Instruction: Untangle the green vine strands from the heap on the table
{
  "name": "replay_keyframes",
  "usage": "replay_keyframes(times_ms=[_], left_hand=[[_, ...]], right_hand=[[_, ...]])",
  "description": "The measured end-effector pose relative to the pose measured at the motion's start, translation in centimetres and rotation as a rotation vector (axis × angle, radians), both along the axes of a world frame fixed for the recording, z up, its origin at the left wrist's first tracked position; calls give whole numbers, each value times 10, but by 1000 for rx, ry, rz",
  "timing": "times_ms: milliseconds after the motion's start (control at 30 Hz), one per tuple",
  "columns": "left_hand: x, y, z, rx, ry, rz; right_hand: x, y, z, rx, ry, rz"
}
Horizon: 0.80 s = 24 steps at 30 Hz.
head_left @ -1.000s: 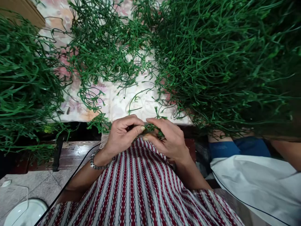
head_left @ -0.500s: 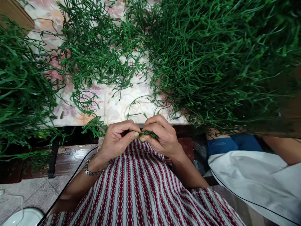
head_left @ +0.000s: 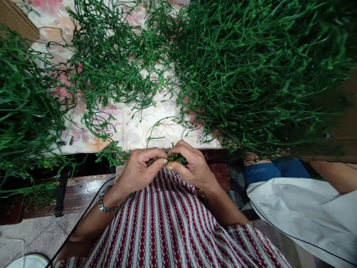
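Note:
My left hand [head_left: 143, 165] and my right hand [head_left: 192, 162] meet just off the table's front edge, above my lap. Between their thumbs and fingers is a small green plastic stem piece [head_left: 177, 158], pinched from both sides; its ends are partly hidden by the fingers. It looks like an artificial plant sprig with little branched tips. A loose stem [head_left: 156, 138] lies on the cloth right in front of my hands. A small clump of green sprigs [head_left: 111, 153] hangs over the edge beside my left hand.
A flower-patterned cloth [head_left: 139, 130] covers the table. Big heaps of green stems lie at the right [head_left: 251, 74] and left [head_left: 25, 104], with a looser pile [head_left: 119, 63] between. A cardboard box [head_left: 18, 18] stands at far left. Another person's white garment [head_left: 298, 208] is close at my right.
The view has shifted slightly. Both hands stay together with small finger movements around the green sprig; a bit more of it shows by the right fingers.

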State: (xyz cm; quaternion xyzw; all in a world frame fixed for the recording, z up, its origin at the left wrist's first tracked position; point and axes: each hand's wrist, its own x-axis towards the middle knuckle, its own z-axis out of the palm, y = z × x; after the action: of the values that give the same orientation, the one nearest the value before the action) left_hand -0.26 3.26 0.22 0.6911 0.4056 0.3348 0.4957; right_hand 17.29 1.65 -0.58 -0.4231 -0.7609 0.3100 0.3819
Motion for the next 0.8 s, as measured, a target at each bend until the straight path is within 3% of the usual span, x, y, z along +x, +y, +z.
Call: replay_keyframes(times_ms=[167, 300, 400, 500, 633, 800], left_hand=[[4, -4, -6, 48, -27, 124], [1, -2, -4, 201, 30, -13], [-3, -3, -1, 378, 205, -102], [-6, -5, 2, 447, 399, -159], [-7, -5, 3, 476, 427, -256], [-15, -5, 6, 454, 388, -458]], right_hand=[[-5, -4, 1, -23, -24, -8], [-3, -7, 0, 59, -150, 26], [2, -9, -1, 109, -350, 34], [7, -9, 2, 128, -517, 64], [10, -5, 10, 149, -624, 226], [13, 0, 13, 138, -583, 505]])
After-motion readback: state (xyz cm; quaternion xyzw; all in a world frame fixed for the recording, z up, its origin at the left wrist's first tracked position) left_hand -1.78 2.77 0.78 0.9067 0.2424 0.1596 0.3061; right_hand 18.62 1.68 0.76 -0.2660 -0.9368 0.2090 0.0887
